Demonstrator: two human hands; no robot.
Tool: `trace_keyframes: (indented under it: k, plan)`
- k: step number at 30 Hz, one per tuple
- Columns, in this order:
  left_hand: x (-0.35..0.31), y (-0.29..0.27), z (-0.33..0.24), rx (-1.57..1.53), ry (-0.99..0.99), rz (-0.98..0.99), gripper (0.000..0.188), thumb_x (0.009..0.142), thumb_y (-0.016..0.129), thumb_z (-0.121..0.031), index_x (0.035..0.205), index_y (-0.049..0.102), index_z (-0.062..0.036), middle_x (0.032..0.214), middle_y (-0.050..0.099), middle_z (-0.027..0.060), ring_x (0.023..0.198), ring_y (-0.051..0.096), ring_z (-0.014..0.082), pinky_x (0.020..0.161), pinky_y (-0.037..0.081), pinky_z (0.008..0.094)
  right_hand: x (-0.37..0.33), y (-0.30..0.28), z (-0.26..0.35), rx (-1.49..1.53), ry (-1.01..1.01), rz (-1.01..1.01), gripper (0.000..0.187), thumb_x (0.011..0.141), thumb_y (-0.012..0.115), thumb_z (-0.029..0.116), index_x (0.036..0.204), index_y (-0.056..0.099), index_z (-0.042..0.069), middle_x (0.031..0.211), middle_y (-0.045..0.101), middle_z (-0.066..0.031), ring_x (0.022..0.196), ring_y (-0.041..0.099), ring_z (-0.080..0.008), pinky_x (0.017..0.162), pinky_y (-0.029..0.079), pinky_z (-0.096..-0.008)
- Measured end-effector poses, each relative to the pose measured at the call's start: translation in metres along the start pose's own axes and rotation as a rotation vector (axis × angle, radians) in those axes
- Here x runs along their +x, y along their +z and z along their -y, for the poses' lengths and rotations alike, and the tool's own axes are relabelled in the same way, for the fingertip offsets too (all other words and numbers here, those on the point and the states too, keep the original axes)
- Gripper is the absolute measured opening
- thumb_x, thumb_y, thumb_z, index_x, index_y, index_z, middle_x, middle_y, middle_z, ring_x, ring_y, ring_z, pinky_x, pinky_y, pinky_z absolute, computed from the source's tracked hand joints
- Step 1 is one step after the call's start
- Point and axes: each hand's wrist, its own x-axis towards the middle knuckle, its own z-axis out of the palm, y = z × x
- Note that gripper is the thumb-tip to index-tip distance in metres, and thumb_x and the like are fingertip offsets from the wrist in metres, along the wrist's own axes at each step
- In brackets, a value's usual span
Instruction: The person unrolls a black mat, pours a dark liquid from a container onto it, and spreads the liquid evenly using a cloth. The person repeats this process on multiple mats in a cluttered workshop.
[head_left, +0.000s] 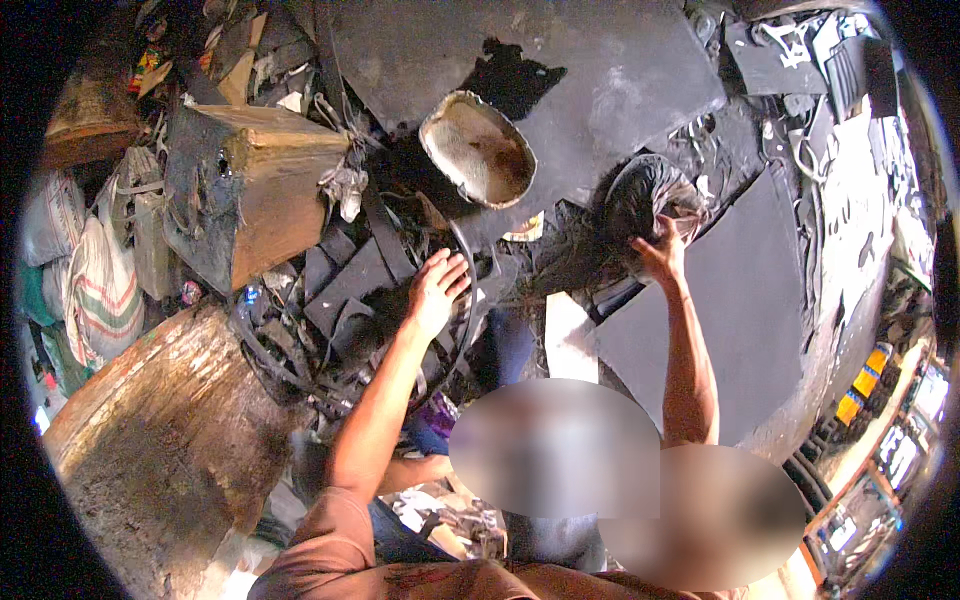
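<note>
My left hand (438, 293) is stretched out, fingers extended, over dark rubber scraps. Beside its fingertips curves a thin black hoop (470, 330); whether they touch it I cannot tell. Farther right, my right hand (662, 250) grips the near edge of a crumpled, rounded black bundle (650, 190) that looks like a plastic bag, the thumb on its left and the fingers partly hidden in its folds. A large flat black sheet (730, 300) lies beneath and beside my right forearm.
A shallow oval bowl (480, 150) with a pale inside stands at the far middle. On the left are a wooden block (290, 195), a big log (150, 420) and a striped sack (105, 290). Dark scraps (370, 270) lie around, and a white piece (571, 335) lies near the middle.
</note>
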Motion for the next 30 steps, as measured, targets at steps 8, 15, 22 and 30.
trace_keyframes:
  k: [8,15,22,30]
  plan:
    - [-0.012,0.072,0.004,-0.151,0.107,0.02,0.053,0.098,0.062,-0.033,0.141,0.047,-0.0061,0.135,0.058,0.0139,0.12,0.059,0.0259,0.101,0.049,0.0461,-0.11,-0.117,0.084,0.393,0.186,-0.215,0.049,0.087,0.066,0.004,0.134,0.057,-0.004,0.12,0.066,-0.0104,0.105,0.063,-0.0192,0.095,0.048,-0.032]
    - [0.05,0.16,0.034,-0.491,0.16,0.127,0.103,0.09,0.072,-0.047,0.16,0.004,-0.0134,0.166,0.011,0.0109,0.149,0.026,0.0304,0.118,0.032,0.052,-0.316,-0.18,0.086,0.775,0.803,-0.513,0.041,0.09,0.067,0.025,0.126,0.056,0.01,0.114,0.06,-0.0035,0.101,0.059,-0.0183,0.079,0.051,-0.0337]
    - [0.084,0.17,0.046,-0.661,0.246,-0.122,0.046,0.08,0.077,-0.015,0.119,0.057,-0.002,0.134,0.048,0.0119,0.127,0.049,0.0255,0.108,0.05,0.0458,-0.475,-0.171,0.024,0.886,1.084,-0.62,0.016,0.079,0.067,0.014,0.091,0.057,0.01,0.086,0.059,-0.0007,0.079,0.061,-0.0174,0.071,0.055,-0.0337]
    - [0.002,0.155,0.039,-0.501,0.299,-0.019,0.044,0.079,0.072,-0.001,0.118,0.05,0.0023,0.122,0.05,0.0144,0.113,0.054,0.0282,0.1,0.056,0.0408,-0.661,-0.156,-0.08,1.288,1.239,-0.7,0.028,0.081,0.064,0.026,0.096,0.059,0.004,0.099,0.062,-0.0117,0.09,0.064,-0.0311,0.077,0.054,-0.0465]
